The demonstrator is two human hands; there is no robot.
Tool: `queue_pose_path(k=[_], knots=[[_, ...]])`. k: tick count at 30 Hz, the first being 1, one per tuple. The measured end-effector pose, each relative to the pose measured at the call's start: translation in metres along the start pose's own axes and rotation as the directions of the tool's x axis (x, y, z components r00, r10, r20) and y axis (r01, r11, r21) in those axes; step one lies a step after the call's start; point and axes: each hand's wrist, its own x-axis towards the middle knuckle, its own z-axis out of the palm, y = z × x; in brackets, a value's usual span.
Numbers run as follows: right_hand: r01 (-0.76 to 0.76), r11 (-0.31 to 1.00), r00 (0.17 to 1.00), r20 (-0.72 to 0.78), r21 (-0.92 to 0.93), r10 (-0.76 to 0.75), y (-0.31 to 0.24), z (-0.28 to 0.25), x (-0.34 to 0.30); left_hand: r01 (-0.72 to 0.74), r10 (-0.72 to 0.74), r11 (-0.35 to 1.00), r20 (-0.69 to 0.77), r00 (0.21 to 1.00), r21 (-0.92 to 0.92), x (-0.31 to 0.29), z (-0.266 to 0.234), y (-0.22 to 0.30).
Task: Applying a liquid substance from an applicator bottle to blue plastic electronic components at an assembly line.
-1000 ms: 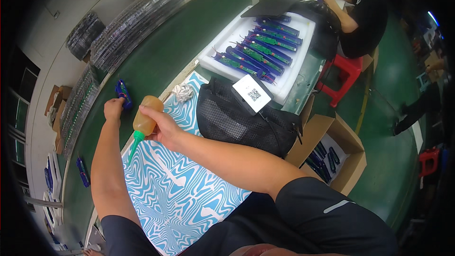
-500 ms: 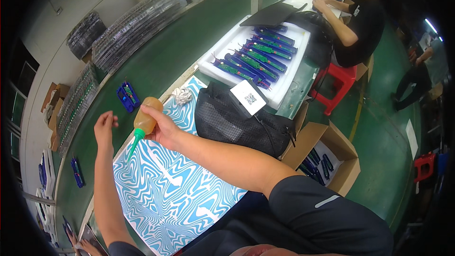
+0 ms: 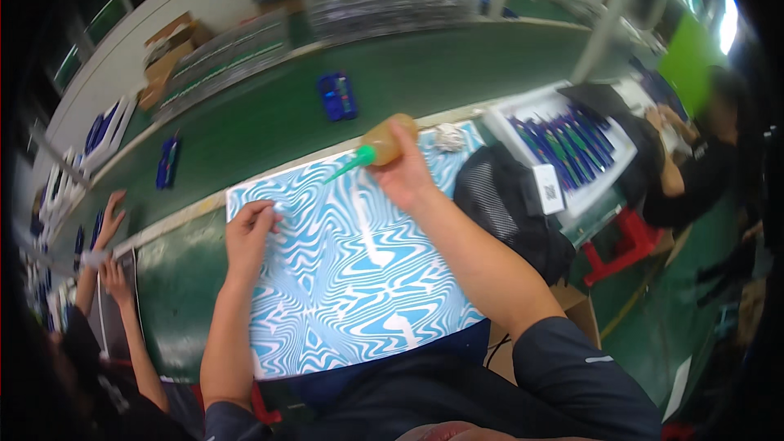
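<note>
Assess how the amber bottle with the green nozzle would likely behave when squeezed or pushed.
The bottle looks translucent, perhaps soft plastic, so it may give under the grip of the right hand. Its rounded body would probably roll if laid sideways. The long, tapered nozzle might bend or snag if pushed.

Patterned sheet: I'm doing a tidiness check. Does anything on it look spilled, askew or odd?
A crumpled whitish wad lies near the far right corner of the blue-and-white sheet, looking perhaps like stray litter. The amber bottle in the right hand is tilted, but no spill is visible.
</note>
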Motion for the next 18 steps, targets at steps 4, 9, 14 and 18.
queue_pose_path(k=[4, 9, 14, 18], knots=[[0.004, 0.997, 1.0, -0.008, -0.074, -0.005, 0.002, 0.012, -0.007, -0.031, 0.022, 0.997, 0.112, 0.993, 0.076, -0.012, -0.005, -0.001], [0.026, 0.999, 1.0, 0.004, -0.031, -0.026, 0.011, 0.008, -0.003, -0.082, 0.043, 0.977, 0.191, 0.981, 0.199, -0.015, -0.007, -0.01], [0.011, 0.999, 0.999, 0.037, -0.038, -0.01, 0.004, 0.008, -0.007, -0.132, 0.083, 0.954, 0.184, 0.979, 0.268, -0.015, 0.0, -0.005], [0.002, 0.996, 0.999, 0.054, -0.091, 0.003, 0.003, 0.009, -0.01, -0.045, 0.006, 0.971, 0.163, 0.987, 0.236, -0.013, 0.0, -0.008]])
